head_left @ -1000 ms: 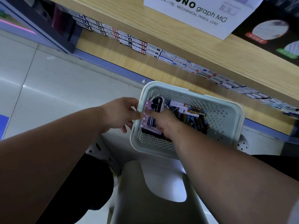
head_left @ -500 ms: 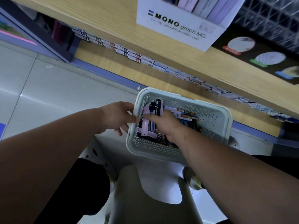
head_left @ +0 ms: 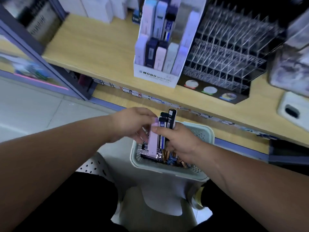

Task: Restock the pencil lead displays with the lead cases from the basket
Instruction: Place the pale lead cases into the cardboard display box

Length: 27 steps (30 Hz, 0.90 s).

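Up past my right hand, the white cardboard display box reads "MONO graph MG" across its front panel; the smaller line beneath it is too blurred for me. Print on the lead cases that hand grips, and on the row of labels just beyond it, is unreadable.

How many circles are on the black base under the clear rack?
3 circles, in a row on the black base: one beside the MONO display box, one in the middle, one at the right end. The box may hide more.
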Each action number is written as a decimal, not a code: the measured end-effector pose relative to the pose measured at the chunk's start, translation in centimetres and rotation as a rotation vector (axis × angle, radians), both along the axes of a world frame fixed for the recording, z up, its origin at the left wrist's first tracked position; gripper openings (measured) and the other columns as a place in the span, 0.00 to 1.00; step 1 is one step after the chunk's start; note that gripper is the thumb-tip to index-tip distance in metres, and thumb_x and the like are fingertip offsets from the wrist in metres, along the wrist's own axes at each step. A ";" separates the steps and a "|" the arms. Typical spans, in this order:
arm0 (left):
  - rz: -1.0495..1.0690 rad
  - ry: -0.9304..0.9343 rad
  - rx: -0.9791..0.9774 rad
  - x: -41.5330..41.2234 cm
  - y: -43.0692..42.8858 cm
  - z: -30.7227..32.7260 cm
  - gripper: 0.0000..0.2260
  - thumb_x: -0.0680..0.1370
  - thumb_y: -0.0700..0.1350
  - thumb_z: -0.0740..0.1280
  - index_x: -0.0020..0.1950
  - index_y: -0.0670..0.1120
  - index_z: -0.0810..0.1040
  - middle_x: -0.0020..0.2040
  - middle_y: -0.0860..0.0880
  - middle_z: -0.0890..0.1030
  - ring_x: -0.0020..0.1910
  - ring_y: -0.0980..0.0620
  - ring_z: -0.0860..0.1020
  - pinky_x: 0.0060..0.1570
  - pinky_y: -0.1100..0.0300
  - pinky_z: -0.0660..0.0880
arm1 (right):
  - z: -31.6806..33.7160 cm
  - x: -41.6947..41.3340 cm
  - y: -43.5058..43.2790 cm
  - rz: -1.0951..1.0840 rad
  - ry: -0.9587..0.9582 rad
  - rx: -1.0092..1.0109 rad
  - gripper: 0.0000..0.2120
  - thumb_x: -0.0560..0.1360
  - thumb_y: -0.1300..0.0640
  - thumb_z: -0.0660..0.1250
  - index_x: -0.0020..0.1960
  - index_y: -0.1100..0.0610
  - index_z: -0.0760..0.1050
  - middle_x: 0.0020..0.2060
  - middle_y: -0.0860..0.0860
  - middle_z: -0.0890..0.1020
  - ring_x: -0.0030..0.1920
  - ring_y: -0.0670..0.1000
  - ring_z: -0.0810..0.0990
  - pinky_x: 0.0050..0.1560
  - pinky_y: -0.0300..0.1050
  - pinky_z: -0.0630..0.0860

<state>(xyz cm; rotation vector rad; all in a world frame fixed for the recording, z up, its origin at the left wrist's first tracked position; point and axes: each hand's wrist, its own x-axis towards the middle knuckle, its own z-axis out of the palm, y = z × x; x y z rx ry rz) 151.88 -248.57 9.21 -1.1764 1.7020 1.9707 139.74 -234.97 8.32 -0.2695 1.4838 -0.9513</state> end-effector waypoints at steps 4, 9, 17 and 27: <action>0.038 0.098 0.012 -0.7 1.7 5.1 0.12 0.80 0.46 0.69 0.64 0.48 0.79 0.51 0.37 0.83 0.38 0.42 0.81 0.41 0.53 0.79 | 4.8 -1.2 1.0 -0.003 0.065 -0.093 0.04 0.78 0.58 0.70 0.53 0.52 0.82 0.34 0.46 0.84 0.27 0.40 0.78 0.25 0.31 0.68; 0.237 0.219 0.011 -2.3 3.4 10.4 0.06 0.79 0.43 0.70 0.54 0.43 0.81 0.39 0.43 0.82 0.32 0.44 0.79 0.37 0.53 0.80 | 9.4 -3.1 1.9 -0.036 0.213 -0.169 0.02 0.75 0.52 0.74 0.46 0.50 0.84 0.35 0.45 0.83 0.31 0.45 0.74 0.29 0.37 0.65; 0.426 0.376 0.005 -4.1 5.8 13.7 0.11 0.76 0.43 0.73 0.58 0.44 0.80 0.41 0.40 0.84 0.29 0.47 0.79 0.27 0.59 0.74 | 14.1 -4.9 3.2 -0.116 0.291 -0.333 0.07 0.74 0.55 0.74 0.51 0.52 0.86 0.40 0.46 0.86 0.35 0.40 0.80 0.31 0.30 0.68; 0.595 0.419 -0.144 -5.2 5.1 13.5 0.09 0.73 0.42 0.76 0.48 0.38 0.83 0.33 0.42 0.73 0.24 0.52 0.65 0.24 0.61 0.66 | 14.4 -4.6 2.0 -0.206 0.053 -0.307 0.03 0.77 0.57 0.72 0.48 0.57 0.82 0.30 0.47 0.83 0.23 0.41 0.74 0.28 0.37 0.66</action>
